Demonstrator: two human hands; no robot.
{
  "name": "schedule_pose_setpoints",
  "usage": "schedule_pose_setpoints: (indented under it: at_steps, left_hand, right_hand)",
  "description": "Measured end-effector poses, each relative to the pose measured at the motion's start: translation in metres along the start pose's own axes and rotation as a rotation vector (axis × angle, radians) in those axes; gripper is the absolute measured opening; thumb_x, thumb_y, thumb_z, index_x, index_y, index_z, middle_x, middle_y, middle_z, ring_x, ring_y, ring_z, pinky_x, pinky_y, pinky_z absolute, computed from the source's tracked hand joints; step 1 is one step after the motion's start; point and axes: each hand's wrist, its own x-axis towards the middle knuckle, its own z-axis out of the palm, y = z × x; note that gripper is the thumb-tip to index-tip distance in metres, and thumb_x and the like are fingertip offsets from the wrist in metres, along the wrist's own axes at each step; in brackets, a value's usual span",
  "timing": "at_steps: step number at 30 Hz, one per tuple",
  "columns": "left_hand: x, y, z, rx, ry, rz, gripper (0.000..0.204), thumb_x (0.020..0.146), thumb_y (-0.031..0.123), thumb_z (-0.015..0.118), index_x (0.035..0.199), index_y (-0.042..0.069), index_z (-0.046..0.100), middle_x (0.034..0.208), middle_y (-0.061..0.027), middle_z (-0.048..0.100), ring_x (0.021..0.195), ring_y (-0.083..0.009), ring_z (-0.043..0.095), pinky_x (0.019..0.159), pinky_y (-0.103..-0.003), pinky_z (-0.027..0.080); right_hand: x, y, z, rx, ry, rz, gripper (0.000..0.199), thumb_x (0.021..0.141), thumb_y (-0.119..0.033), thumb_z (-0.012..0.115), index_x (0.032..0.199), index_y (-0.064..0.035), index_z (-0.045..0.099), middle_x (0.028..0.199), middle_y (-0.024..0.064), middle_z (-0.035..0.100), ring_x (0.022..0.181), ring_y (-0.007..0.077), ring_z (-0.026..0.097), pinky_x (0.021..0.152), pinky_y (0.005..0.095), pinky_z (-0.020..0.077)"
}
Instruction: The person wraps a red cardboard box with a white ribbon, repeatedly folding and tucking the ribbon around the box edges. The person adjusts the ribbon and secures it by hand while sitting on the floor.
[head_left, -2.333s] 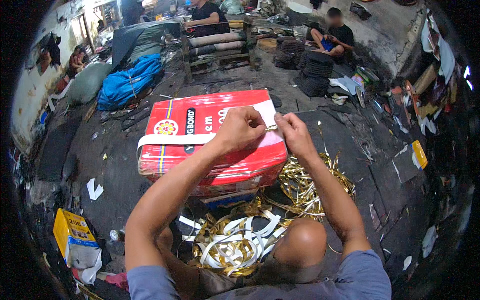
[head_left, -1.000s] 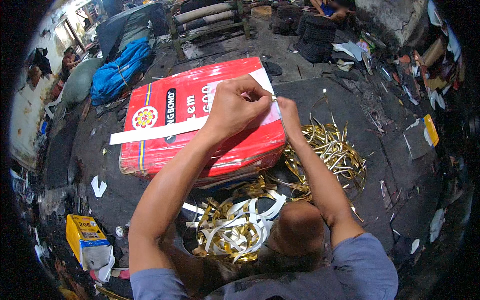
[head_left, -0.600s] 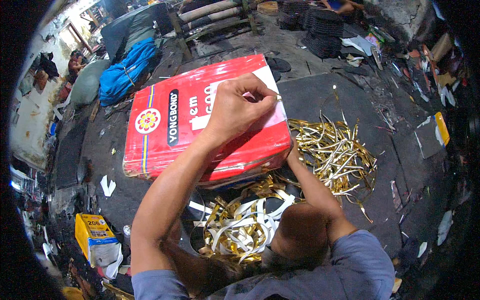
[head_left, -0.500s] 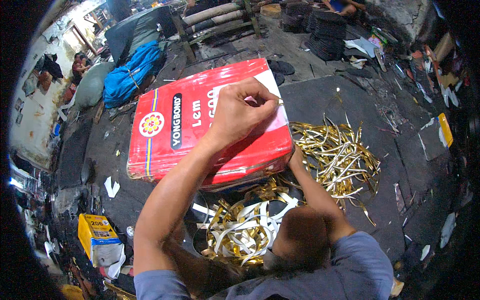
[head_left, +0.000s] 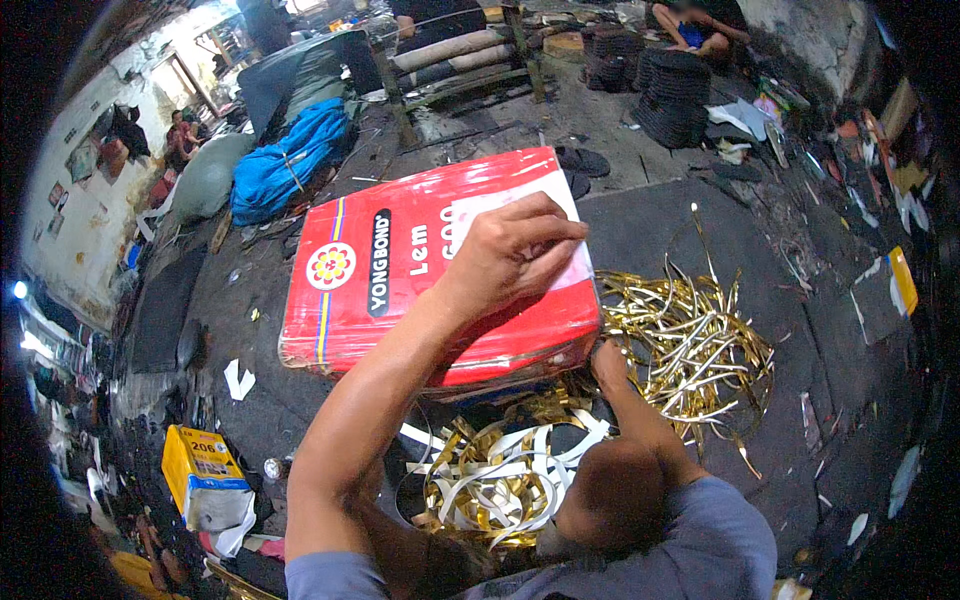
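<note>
A red cardboard box [head_left: 350, 315], wrapped in shiny clear film, rests in front of me with a pale patch on its top. Over that patch is my left hand [head_left: 515, 255], thumb and fingers pinched together near the box's right edge. What the pinch holds, if anything, is too small to make out. Low beside the box's near right corner is my right hand [head_left: 608, 365], its fingers partly hidden. Right of it spreads a tangle of thin gold and white strips [head_left: 690, 350]. Wider white and gold strips [head_left: 500, 475] lie heaped between my arms and the box.
A yellow, blue and white box [head_left: 207, 478] stands at the left. Beyond the red box are a blue tarp bundle [head_left: 290, 160], a pair of dark sandals [head_left: 580, 165] and stacked black pieces [head_left: 675, 98]. Other people sit at the back. Scraps litter the dark floor mat [head_left: 640, 215].
The view has shifted, so the red box sits lower and farther right. My right hand has come slightly toward me and shows more. My left hand stays pinched over the box's right edge.
</note>
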Motion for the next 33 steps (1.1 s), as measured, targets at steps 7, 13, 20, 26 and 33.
schedule_pose_setpoints:
  at_steps: [7,13,20,26,33]
  left_hand:
    - [-0.003,0.000,0.001,-0.030,0.037,-0.097,0.011,0.089,0.005,0.072,0.096,0.004,0.080,0.087,-0.0087,0.071,0.074,-0.0173,0.067,0.064,-0.031,0.052]
    - [-0.007,0.002,-0.002,-0.022,0.067,-0.089,0.010,0.089,0.007,0.073,0.095,0.003,0.080,0.084,-0.0117,0.070,0.072,-0.0206,0.067,0.065,-0.034,0.052]
    - [-0.013,-0.006,-0.003,-0.013,0.095,-0.023,0.009,0.090,0.007,0.075,0.097,0.003,0.079,0.087,-0.0111,0.071,0.073,-0.0218,0.067,0.066,-0.035,0.053]
    - [-0.007,0.003,0.000,-0.062,0.079,-0.057,0.007,0.089,0.005,0.074,0.094,0.003,0.077,0.089,-0.0116,0.069,0.075,-0.0221,0.068,0.066,-0.034,0.053]
    - [-0.016,0.002,-0.002,-0.023,0.071,-0.037,0.010,0.085,0.002,0.067,0.093,0.002,0.074,0.091,-0.0135,0.069,0.081,-0.0274,0.069,0.073,-0.039,0.056]
  right_hand:
    - [0.009,0.031,-0.040,0.248,-0.039,0.165,0.041,0.106,-0.035,0.055,0.082,-0.0043,0.067,0.060,0.0149,0.066,0.064,0.0276,0.073,0.054,0.0473,0.0557]
    - [0.022,0.051,-0.202,0.843,0.625,0.037,0.039,0.109,-0.028,0.047,0.086,-0.0045,0.067,0.078,0.0054,0.067,0.072,0.0170,0.062,0.066,0.0348,0.0478]
    - [-0.056,-0.228,-0.389,0.407,0.677,-0.650,0.024,0.110,-0.021,0.056,0.112,-0.0008,0.069,0.106,0.0084,0.072,0.098,0.0171,0.070,0.089,0.0317,0.0546]
    - [-0.055,-0.332,-0.355,0.309,0.170,-0.667,0.035,0.106,-0.028,0.056,0.099,0.0035,0.069,0.084,0.0158,0.072,0.079,0.0222,0.070,0.074,0.0386,0.0538]
    - [-0.036,-0.327,-0.328,0.311,0.295,-0.621,0.037,0.097,-0.029,0.060,0.089,0.0061,0.071,0.088,0.0319,0.069,0.082,0.0451,0.071,0.077,0.0504,0.0539]
